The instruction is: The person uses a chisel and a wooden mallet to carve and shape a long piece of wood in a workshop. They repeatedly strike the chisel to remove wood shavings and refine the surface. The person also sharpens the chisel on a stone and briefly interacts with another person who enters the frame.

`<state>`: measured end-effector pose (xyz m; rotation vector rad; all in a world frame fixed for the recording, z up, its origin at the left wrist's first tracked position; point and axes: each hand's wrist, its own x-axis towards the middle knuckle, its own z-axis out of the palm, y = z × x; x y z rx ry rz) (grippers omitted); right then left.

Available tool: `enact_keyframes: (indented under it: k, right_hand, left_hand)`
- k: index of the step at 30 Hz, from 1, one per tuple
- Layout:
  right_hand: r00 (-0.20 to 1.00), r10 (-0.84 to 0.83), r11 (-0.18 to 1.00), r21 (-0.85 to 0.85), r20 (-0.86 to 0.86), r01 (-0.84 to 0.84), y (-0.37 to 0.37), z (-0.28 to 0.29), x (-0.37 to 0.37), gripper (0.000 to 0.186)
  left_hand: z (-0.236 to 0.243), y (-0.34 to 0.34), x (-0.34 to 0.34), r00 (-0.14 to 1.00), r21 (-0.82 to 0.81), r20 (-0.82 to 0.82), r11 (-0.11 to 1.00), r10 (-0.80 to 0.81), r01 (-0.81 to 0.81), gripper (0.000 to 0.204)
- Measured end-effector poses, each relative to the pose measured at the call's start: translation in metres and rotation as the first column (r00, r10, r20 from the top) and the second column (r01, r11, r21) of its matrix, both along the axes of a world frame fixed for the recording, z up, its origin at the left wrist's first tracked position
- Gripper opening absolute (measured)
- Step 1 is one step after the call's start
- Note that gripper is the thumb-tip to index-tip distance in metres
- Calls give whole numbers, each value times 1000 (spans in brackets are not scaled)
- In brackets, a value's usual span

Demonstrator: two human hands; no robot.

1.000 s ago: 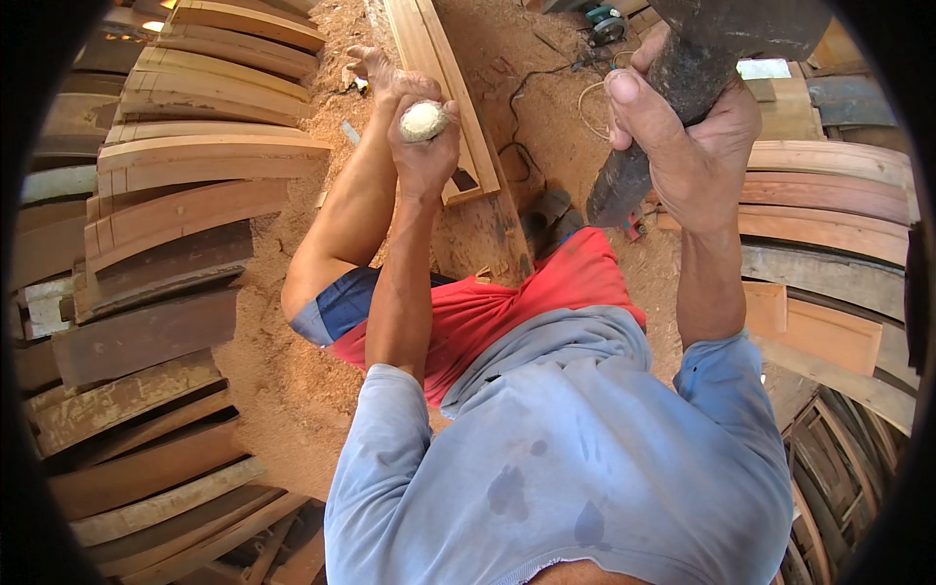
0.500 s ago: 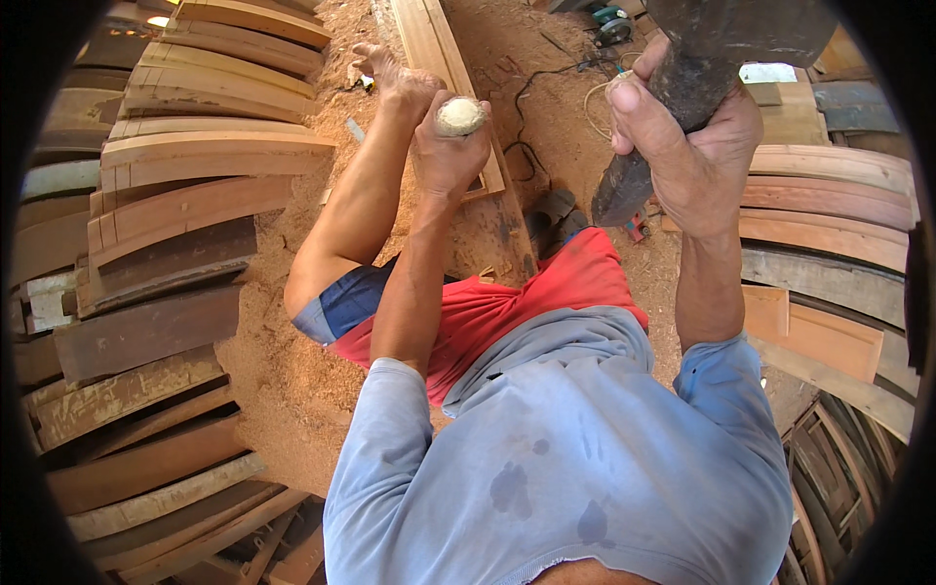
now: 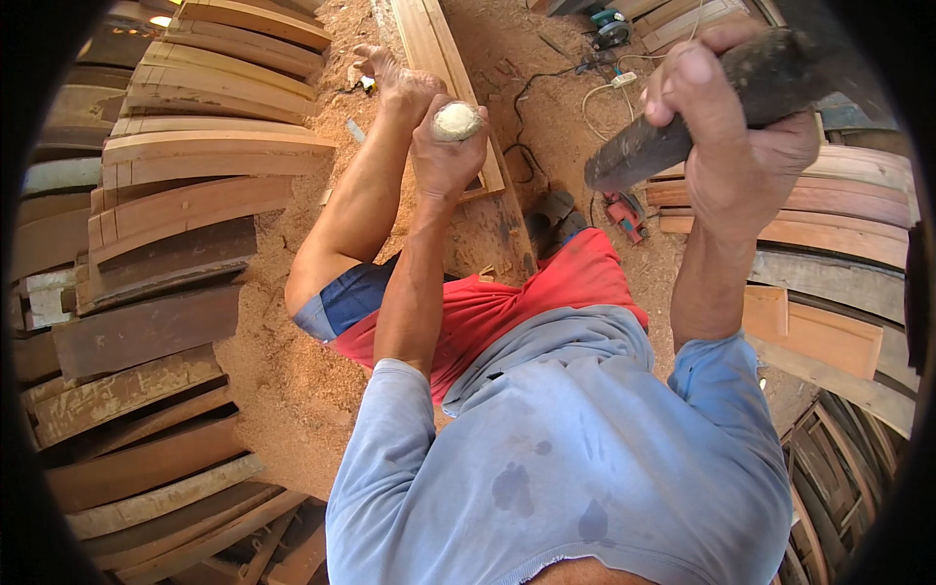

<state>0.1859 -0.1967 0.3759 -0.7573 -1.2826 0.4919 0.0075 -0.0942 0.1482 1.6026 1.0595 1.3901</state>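
Sawdust (image 3: 283, 400) is covering the brown floor (image 3: 492, 58) around you, stacked boards (image 3: 146, 331) are lining your left side, more timber (image 3: 829, 278) is flanking you on the right, and light (image 3: 160, 20) is glowing beyond that left stack!

The edge crops the dark tool (image 3: 770, 83) (blurred there); the left hand (image 3: 450, 164) mostly hides a pale-ended handle (image 3: 456, 122).

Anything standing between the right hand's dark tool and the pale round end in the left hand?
Nothing visible stands between the dark tool and the pale round end; the black cable seen between them lies on the floor.
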Motion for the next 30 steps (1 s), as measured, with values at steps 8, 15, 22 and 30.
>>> enact_keyframes:
  k: [8, 15, 22, 30]
  right_hand:
    - [956, -263, 935, 212, -126, 285, 20, 21, -36, 32]
    - [983, -172, 916, 355, -69, 185, 25, 26, -29, 27]
    - [940, -297, 954, 83, 169, 287, 27, 2, -42, 21]
    - [292, 219, 806, -341, 931, 483, 28, -45, 9, 28]
  left_hand:
    - [-6, 4, -4, 996, 83, 83, 996, 31, -38, 22]
    - [6, -8, 8, 998, 45, 47, 999, -31, 29, 21]
    - [1, -13, -3, 999, 83, 52, 997, -10, 6, 20]
    - [6, -21, 1, 998, 42, -5, 997, -69, 69, 16]
